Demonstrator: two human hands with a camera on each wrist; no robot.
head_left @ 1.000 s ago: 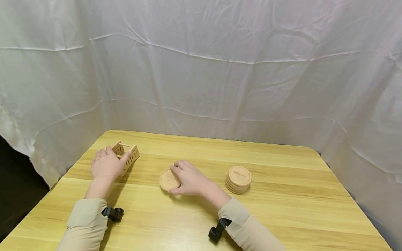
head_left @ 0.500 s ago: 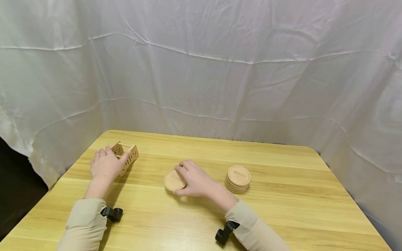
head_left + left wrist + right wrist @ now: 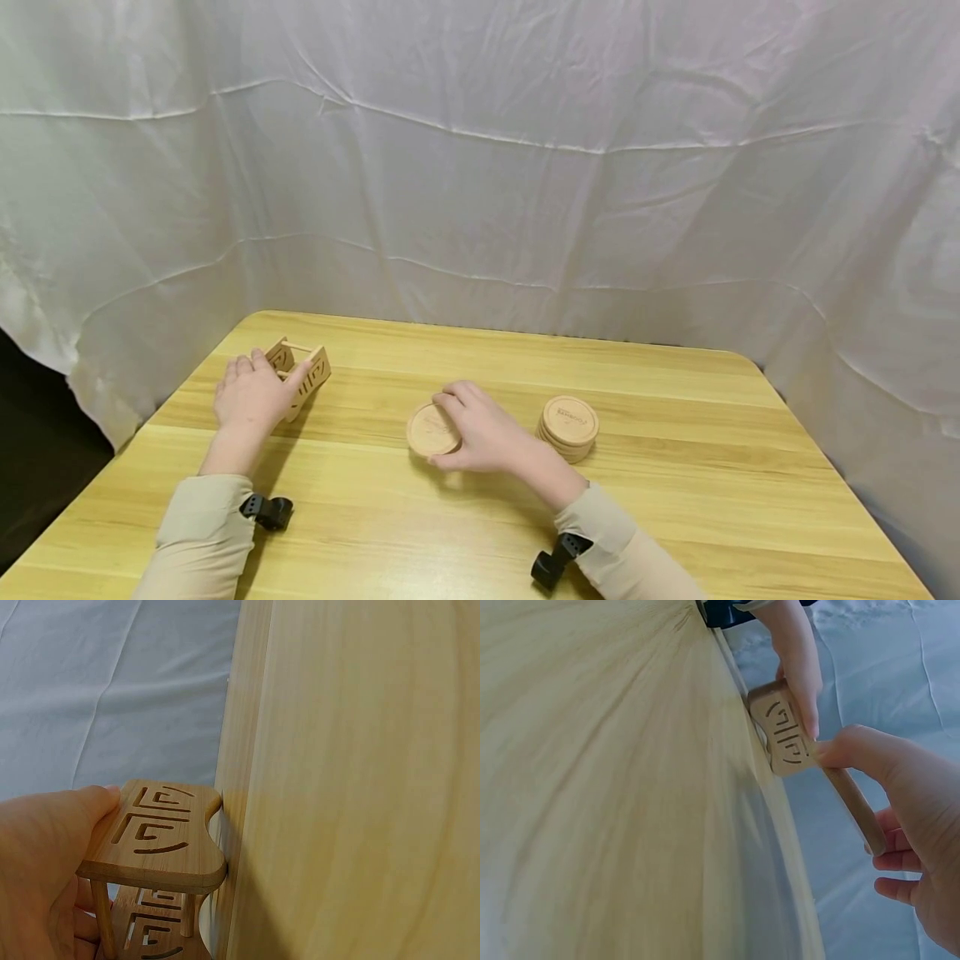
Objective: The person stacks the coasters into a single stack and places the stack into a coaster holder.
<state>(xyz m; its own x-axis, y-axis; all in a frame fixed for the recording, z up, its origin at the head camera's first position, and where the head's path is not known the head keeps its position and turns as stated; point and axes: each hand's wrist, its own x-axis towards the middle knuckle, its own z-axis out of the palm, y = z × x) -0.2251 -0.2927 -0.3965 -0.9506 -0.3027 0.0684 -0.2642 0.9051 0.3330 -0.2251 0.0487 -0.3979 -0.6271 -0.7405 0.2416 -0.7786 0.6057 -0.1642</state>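
A wooden coaster rack (image 3: 311, 379) with cut-out side panels stands on the table at the left. My left hand (image 3: 253, 396) grips it, the thumb on one panel (image 3: 161, 825) and the fingers behind, partly hidden, in the left wrist view. Near the middle, my right hand (image 3: 483, 429) pinches a round wooden coaster (image 3: 432, 431) by its edge between thumb and fingers. In the right wrist view that coaster (image 3: 855, 806) appears edge-on, apparently raised off the table. To the right of this hand stands a stack of similar coasters (image 3: 569, 427).
The wooden table (image 3: 675, 508) has rounded far corners. Pale cloth (image 3: 480, 192) hangs behind it and along both sides. Each wrist bears a black camera on a strap, such as the right wrist camera (image 3: 555, 567).
The right hand has moved to the right with the coaster, closer to the stack. My left hand and the rack stay in place.
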